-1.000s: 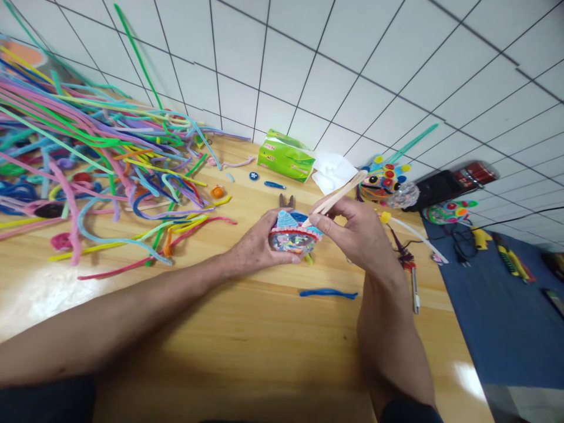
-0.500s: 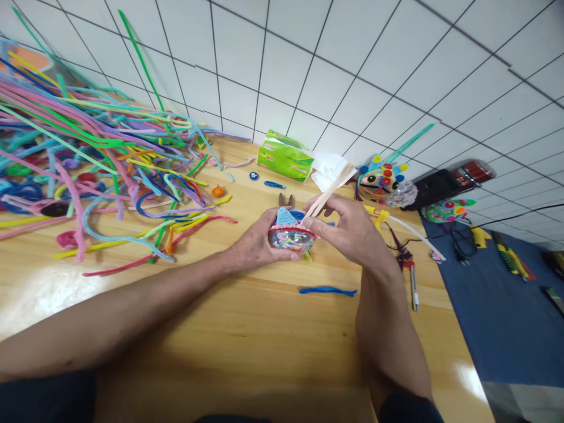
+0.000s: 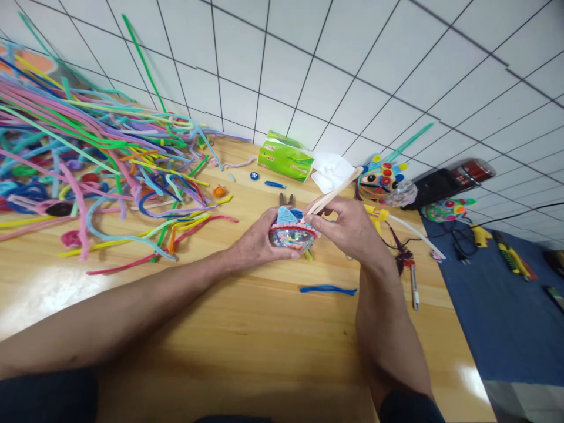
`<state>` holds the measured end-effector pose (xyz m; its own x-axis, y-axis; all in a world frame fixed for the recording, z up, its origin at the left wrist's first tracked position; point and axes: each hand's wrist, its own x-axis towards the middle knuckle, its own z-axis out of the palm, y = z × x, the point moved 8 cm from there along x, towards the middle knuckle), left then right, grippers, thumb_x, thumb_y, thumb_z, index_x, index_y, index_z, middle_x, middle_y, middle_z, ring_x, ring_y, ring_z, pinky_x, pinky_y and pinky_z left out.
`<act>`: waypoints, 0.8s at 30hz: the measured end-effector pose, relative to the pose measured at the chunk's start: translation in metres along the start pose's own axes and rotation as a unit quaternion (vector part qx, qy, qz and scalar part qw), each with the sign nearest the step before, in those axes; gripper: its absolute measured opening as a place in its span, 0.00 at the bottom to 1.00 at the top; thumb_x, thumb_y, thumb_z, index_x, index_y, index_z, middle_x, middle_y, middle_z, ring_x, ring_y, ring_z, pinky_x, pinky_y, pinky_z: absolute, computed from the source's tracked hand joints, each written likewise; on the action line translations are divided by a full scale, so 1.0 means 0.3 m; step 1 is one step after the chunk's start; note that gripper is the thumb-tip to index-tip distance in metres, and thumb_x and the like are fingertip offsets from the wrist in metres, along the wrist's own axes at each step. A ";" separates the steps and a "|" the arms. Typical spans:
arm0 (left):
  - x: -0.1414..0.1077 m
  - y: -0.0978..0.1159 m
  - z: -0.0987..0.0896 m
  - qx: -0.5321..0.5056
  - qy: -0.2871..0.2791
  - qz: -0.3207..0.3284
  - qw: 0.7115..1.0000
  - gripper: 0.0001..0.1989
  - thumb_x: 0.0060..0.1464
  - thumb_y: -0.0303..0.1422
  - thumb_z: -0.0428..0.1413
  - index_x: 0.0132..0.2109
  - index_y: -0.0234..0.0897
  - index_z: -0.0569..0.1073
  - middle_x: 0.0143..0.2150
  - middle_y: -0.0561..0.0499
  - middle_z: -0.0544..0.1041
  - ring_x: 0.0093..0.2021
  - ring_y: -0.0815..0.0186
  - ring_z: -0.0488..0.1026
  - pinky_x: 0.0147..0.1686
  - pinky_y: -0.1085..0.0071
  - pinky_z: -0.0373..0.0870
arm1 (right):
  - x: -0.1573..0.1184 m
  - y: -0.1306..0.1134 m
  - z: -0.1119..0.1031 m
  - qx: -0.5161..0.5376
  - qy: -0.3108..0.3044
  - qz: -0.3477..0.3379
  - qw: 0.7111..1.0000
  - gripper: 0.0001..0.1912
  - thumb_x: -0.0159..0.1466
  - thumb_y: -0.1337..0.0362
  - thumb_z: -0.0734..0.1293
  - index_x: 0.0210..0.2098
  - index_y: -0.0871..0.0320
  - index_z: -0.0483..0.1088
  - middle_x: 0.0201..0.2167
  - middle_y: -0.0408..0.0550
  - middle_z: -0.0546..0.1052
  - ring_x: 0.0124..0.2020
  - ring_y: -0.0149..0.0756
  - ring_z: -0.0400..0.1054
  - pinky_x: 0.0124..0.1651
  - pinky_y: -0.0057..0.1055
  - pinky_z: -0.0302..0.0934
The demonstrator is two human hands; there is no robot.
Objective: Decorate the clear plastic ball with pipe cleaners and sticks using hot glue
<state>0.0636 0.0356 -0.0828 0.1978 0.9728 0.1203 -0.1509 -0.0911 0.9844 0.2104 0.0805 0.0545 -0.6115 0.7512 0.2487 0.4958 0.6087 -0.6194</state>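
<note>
Left hand (image 3: 255, 241): curled about the left end of the ornament (image 3: 293, 239), thumb along its near side, fingers mostly hidden beyond.

Right hand (image 3: 348, 229): thumb and fingers pinching the tweezers (image 3: 335, 192), which slant far and right. Tips at the ornament's trim (image 3: 296, 226); whether they are parted or pressed together, I cannot tell.

Ornament: one, at the middle of the table (image 3: 238, 352), between the hands; whether its underside touches wood, I cannot tell. Clear, glossy side facing near, coloured bits showing through; fuzzy red-and-pink trim; blue cone (image 3: 287, 216) upright on top. Handling, by my judgement: light; shell stiff, rather slippery, liable to dent or crack if squeezed; trim and cone soft, easily crushed or pulled loose. Best hold: the smooth shell, low and from the side, as the left hand has it.

Tweezers: pale, probably wood; light, springy, best pinched midway along the arms.

Just beyond the ornament: pliers (image 3: 286, 200). Nearer: a blue stem (image 3: 328, 289). Farther: a button (image 3: 254, 175), a tissue pack (image 3: 286, 157). Far right: a bright figure (image 3: 374, 183). Right: a pen (image 3: 415, 288). Left: a tangled heap of stems (image 3: 106, 141).
</note>
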 end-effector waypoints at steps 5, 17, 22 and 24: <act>0.002 -0.005 -0.007 0.007 0.009 0.000 1.000 0.54 0.43 0.47 0.84 0.71 0.39 0.70 0.67 0.36 0.80 0.65 0.45 0.82 0.69 0.45 0.80 | 0.002 -0.010 0.005 0.011 0.010 0.001 1.000 0.08 0.68 0.66 0.73 0.40 0.55 0.88 0.35 0.45 0.89 0.34 0.37 0.79 0.40 0.31 0.70; 0.001 -0.008 0.006 -0.004 -0.006 -0.005 1.000 0.51 0.45 0.47 0.83 0.69 0.39 0.69 0.64 0.38 0.81 0.63 0.46 0.84 0.66 0.46 0.81 | 0.003 0.001 0.005 0.011 0.009 0.024 1.000 0.09 0.66 0.64 0.73 0.39 0.54 0.88 0.33 0.44 0.87 0.32 0.37 0.77 0.41 0.32 0.71; 0.001 -0.015 -0.002 -0.004 0.006 0.015 1.000 0.55 0.43 0.46 0.85 0.73 0.41 0.69 0.68 0.37 0.80 0.66 0.44 0.82 0.70 0.43 0.80 | 0.002 0.002 0.012 0.020 0.004 0.033 0.999 0.07 0.67 0.62 0.74 0.37 0.54 0.87 0.32 0.44 0.87 0.32 0.37 0.77 0.39 0.32 0.70; 0.001 -0.016 0.001 -0.011 -0.004 0.009 1.000 0.55 0.44 0.47 0.84 0.73 0.41 0.69 0.67 0.36 0.80 0.65 0.44 0.83 0.69 0.43 0.81 | 0.002 0.002 0.014 0.025 -0.006 0.032 0.999 0.07 0.68 0.60 0.74 0.38 0.54 0.87 0.33 0.44 0.87 0.33 0.37 0.78 0.40 0.32 0.71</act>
<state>0.0648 0.0363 -0.0874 0.2026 0.9695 0.1383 -0.1756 -0.1029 0.9791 0.2079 0.0803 0.0511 -0.5866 0.7850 0.1990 0.5032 0.5458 -0.6700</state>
